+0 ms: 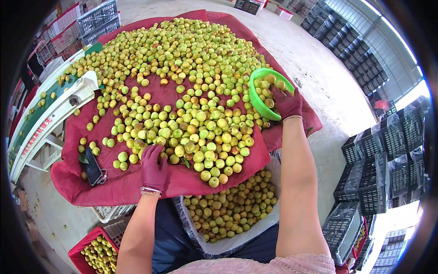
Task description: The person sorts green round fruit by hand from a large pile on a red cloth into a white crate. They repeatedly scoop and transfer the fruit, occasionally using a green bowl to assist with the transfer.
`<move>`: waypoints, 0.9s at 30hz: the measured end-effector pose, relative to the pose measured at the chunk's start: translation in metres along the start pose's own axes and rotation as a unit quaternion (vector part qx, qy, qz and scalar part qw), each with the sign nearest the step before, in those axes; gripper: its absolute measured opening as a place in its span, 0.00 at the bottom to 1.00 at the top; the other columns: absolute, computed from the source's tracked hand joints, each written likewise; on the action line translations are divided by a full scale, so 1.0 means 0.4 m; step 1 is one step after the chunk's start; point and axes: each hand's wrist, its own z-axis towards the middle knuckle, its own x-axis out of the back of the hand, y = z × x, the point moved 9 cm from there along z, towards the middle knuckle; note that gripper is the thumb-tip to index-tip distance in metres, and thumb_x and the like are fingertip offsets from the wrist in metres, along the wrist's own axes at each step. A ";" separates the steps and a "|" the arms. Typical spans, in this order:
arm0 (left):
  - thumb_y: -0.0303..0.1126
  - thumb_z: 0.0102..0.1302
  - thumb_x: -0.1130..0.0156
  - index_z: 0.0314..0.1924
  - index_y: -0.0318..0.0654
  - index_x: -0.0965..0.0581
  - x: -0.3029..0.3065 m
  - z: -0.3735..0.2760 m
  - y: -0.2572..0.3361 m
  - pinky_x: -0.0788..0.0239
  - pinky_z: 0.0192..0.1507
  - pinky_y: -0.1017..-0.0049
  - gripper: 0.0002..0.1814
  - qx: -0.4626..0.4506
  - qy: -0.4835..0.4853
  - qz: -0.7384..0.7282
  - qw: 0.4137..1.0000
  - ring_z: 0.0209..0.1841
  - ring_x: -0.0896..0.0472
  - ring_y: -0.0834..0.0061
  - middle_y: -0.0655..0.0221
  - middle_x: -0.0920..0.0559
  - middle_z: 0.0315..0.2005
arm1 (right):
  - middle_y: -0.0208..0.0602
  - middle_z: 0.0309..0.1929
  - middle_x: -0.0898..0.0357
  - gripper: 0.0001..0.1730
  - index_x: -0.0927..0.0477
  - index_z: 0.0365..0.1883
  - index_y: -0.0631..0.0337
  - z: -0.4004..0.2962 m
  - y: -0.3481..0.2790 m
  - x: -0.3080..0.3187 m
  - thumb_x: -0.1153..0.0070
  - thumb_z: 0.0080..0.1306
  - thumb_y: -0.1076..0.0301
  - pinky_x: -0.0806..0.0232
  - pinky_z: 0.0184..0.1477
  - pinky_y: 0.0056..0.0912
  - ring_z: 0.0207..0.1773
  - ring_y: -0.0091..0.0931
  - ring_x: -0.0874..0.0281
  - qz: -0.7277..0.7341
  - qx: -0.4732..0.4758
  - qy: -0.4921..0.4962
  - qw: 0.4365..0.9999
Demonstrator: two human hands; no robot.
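Note:
A wide heap of green and yellow jujubes (191, 51) with reddish-brown patches covers a table draped in quilted red cloth (126, 185). My left hand (154, 167), in a maroon glove, rests at the heap's near edge. One jujube shows between its thumb and fingers; whether it is gripped is unclear. To the right, my gloved right hand (288, 102) reaches over the rim of a bright green plastic basket (257, 99). This tilted basket holds browner jujubes, and my fingertips are partly hidden among them. Below the table edge, a lined crate (202, 245) full of brownish jujubes sits between my legs.
A phone (92, 166) lies on the cloth at left. Beside the table runs a green conveyor belt (34, 116) with a white frame. A red-lined crate (92, 236) of jujubes stands on the floor. Wrapped black crates (369, 178) are stacked at right.

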 end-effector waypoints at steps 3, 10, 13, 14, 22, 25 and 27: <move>0.22 0.56 0.36 0.53 0.36 0.23 0.014 -0.005 -0.013 0.36 0.64 0.58 0.22 0.009 0.037 0.026 0.999 0.61 0.29 0.53 0.55 0.23 0.56 | 0.53 0.72 0.44 0.32 0.47 0.73 0.64 -0.052 -0.009 0.044 0.62 0.78 0.54 0.41 0.71 0.52 0.73 0.46 0.42 -0.142 0.070 -0.001 0.987; 0.42 0.57 0.32 0.63 0.52 0.27 -0.034 0.047 -0.048 0.44 0.67 0.47 0.32 0.107 -0.042 0.163 0.980 0.70 0.37 0.51 0.59 0.30 0.66 | 0.45 0.49 0.19 0.17 0.24 0.57 0.65 -0.338 0.258 0.022 0.47 0.73 0.66 0.29 0.60 0.41 0.54 0.35 0.21 -0.468 -0.022 -0.033 0.883; 0.49 0.58 0.33 0.65 0.66 0.29 -0.095 0.067 -0.044 0.51 0.64 0.31 0.33 0.141 -0.159 0.175 0.961 0.72 0.40 0.54 0.70 0.30 0.68 | 0.37 0.47 0.16 0.16 0.21 0.55 0.62 -0.405 0.410 -0.060 0.44 0.70 0.69 0.28 0.53 0.32 0.51 0.28 0.20 -0.700 0.047 -0.132 0.700; 0.52 0.58 0.35 0.65 0.68 0.30 -0.111 0.074 -0.062 0.56 0.61 0.24 0.33 0.114 -0.163 0.172 0.965 0.71 0.39 0.56 0.75 0.29 0.67 | 0.37 0.50 0.17 0.17 0.21 0.55 0.61 -0.420 0.469 -0.083 0.44 0.69 0.69 0.28 0.55 0.31 0.53 0.28 0.20 -0.727 0.045 -0.178 0.661; 0.24 0.51 0.37 0.56 0.43 0.21 -0.123 0.085 -0.086 0.37 0.66 0.64 0.28 0.013 -0.141 -0.099 0.985 0.62 0.27 0.58 0.58 0.21 0.55 | 0.38 0.53 0.25 0.23 0.19 0.48 0.51 -0.561 0.617 -0.093 0.35 0.56 0.53 0.33 0.56 0.43 0.56 0.39 0.28 -0.849 0.115 -0.369 0.360; 0.23 0.53 0.38 0.55 0.43 0.21 -0.110 0.081 -0.113 0.36 0.65 0.62 0.26 0.049 -0.062 -0.035 0.996 0.61 0.27 0.57 0.57 0.21 0.55 | 0.40 0.46 0.25 0.25 0.22 0.52 0.51 -0.639 0.582 -0.107 0.36 0.56 0.57 0.33 0.54 0.46 0.53 0.41 0.28 -0.853 0.079 -0.366 0.362; 0.23 0.56 0.40 0.56 0.43 0.22 -0.102 0.090 -0.123 0.35 0.64 0.61 0.25 0.069 -0.022 -0.009 0.997 0.60 0.26 0.55 0.57 0.21 0.55 | 0.42 0.47 0.25 0.24 0.22 0.53 0.51 -0.684 0.563 -0.094 0.37 0.57 0.59 0.34 0.55 0.45 0.52 0.42 0.28 -0.842 -0.001 -0.370 0.393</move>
